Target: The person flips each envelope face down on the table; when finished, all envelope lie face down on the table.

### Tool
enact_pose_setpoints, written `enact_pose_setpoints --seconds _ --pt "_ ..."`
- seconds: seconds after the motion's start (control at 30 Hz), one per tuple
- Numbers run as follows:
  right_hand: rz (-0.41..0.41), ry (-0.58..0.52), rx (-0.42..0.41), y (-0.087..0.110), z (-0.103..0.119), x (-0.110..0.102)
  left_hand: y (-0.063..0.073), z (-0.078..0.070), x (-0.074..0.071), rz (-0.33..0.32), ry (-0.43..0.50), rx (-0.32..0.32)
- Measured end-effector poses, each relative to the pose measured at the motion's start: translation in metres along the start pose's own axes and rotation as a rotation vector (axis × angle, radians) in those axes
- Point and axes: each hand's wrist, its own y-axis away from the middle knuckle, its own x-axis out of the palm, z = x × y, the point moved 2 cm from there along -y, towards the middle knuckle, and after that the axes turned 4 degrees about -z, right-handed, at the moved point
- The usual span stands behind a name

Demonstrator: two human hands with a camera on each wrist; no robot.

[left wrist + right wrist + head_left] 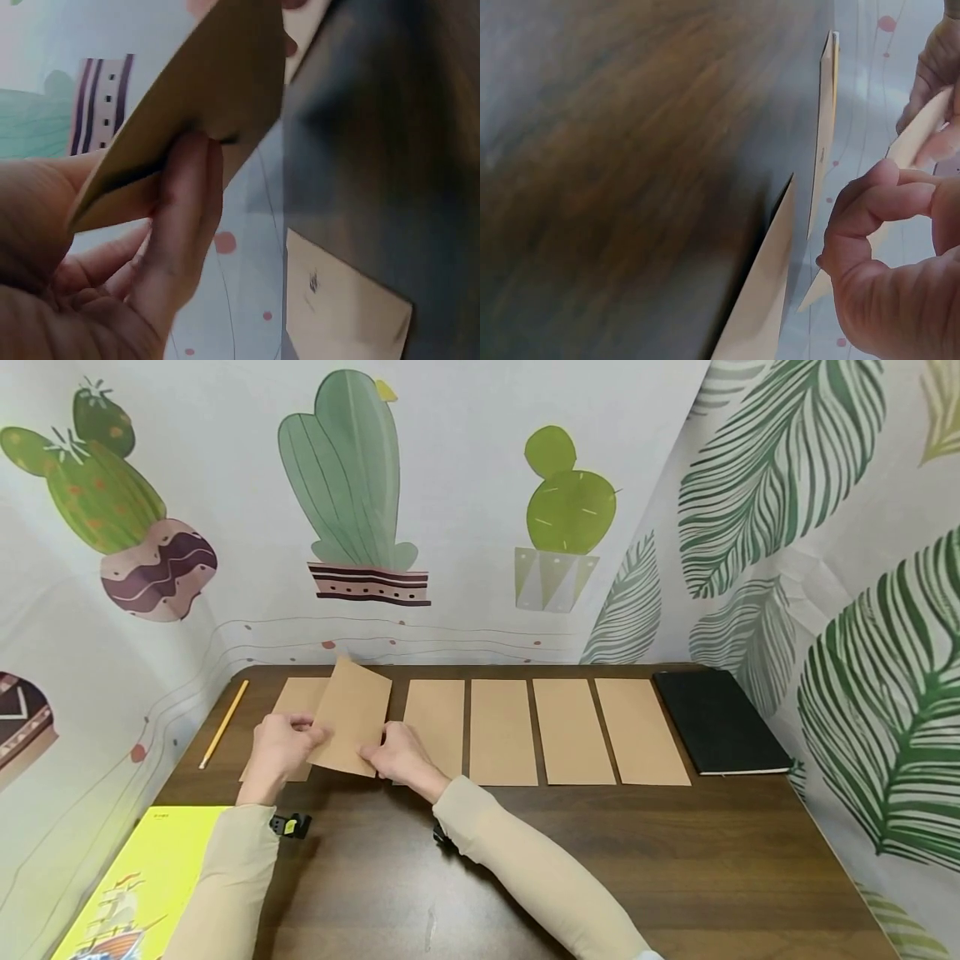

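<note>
A brown kraft paper card [348, 714] is raised and tilted above the table, held between both hands. My left hand [281, 745] pinches its left edge, with fingers [187, 180] showing on one face of the card [217, 82] in the left wrist view. At the lower right edge, my right hand [403, 752] grips it between thumb and curled fingers; the right wrist view shows this hand [889, 240] close up. Behind the raised card lies another brown card [296, 695], partly covered by it and the left hand. In the left wrist view a flat card [352, 304] carries a small dark mark.
Several like cards [502, 731] lie in a row to the right along the table's [525, 860] back. A black notebook [720, 722] ends that row. At left are a yellow pencil [225, 724] and a bright yellow book [161, 860] with a ship picture. A printed cloth [480, 527] hangs behind.
</note>
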Motion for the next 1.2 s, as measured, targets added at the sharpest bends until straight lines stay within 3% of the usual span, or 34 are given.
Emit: enact_pose_setpoints --seconds 0.17,0.27,0.4,0.5,0.6,0.83,1.03,1.2 --pt "-0.081 0.119 -0.005 -0.026 -0.021 0.018 -0.003 0.007 0.006 0.041 -0.109 0.026" --pt "-0.084 0.155 0.018 -0.027 -0.022 0.019 -0.005 0.01 0.01 0.062 -0.155 0.019" --pt "-0.036 0.171 0.022 -0.014 -0.009 0.006 -0.008 0.013 0.017 0.059 -0.231 0.015" --pt "-0.052 0.252 -0.029 -0.028 -0.021 0.017 -0.01 0.014 0.022 0.039 -0.278 0.03" --pt "-0.054 0.286 -0.058 -0.03 -0.022 0.02 -0.01 0.015 0.025 0.043 -0.307 0.028" --pt "-0.022 0.299 -0.075 -0.012 -0.003 0.009 -0.014 0.022 0.034 0.031 -0.348 0.02" --pt "-0.026 0.396 -0.123 -0.042 -0.027 0.033 -0.014 0.019 0.037 -0.019 -0.36 0.078" --pt "-0.008 0.454 -0.143 -0.059 -0.042 0.044 -0.012 0.014 0.037 -0.013 -0.371 0.088"
